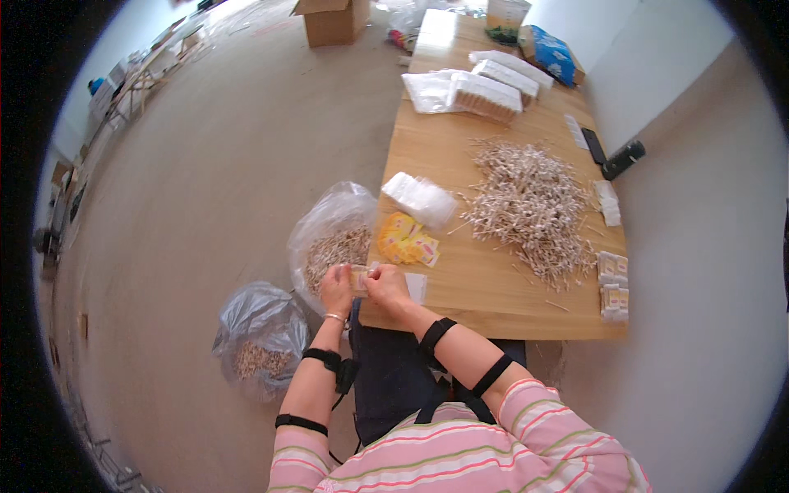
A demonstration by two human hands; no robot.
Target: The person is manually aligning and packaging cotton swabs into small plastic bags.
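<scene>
Packet (359, 281) pinched in both hands (387, 284), print too small

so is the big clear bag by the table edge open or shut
Open: the clear bag has its mouth spread, baring the sticks inside.

Table (477, 308): its smooth, wood-grained top looked glossy at the far end. Cotton swabs (534, 205): their tips were matt and fluffy. Large bag (329, 214): clear plastic that shone in wrinkles; smaller bag (263, 316), likewise. Carton (335, 23): matt cardboard. Arm straps (491, 375): mine looked matt cloth. Shirt (460, 456): I wore soft, matt fabric. Packet (359, 281): I gripped it, its finish too small to tell.
</scene>
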